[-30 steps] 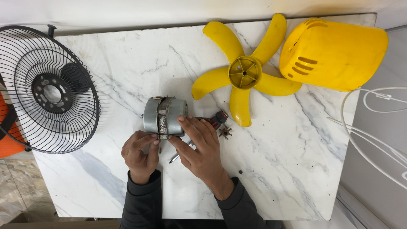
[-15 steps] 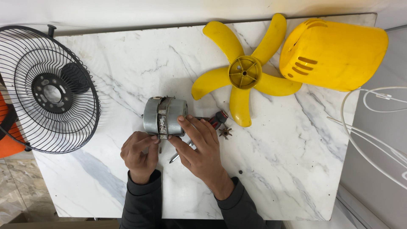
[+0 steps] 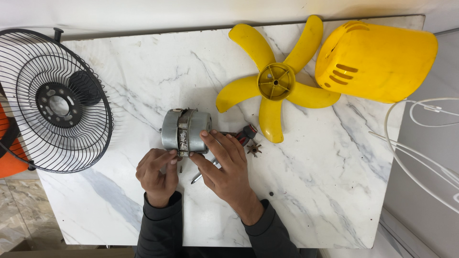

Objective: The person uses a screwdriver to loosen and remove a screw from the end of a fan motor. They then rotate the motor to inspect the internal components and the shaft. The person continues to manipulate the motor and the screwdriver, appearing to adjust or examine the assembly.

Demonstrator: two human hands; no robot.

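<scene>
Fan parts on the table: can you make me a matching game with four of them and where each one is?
Things:
1. Metal motor
2. Yellow fan blade
3. Black wire guard
4. Yellow housing

Places:
A. Hanging over the table's left edge
B. Far right corner of the table
C. Under the fingers of the left hand and the right hand
D. Top middle, petals spread flat

Pairs: 1-C, 2-D, 3-A, 4-B

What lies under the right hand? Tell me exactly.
A screwdriver lies under the right hand: its red-and-black handle and metal tip stick out, the shaft between is covered. The fingers rest on the grey motor.
</scene>
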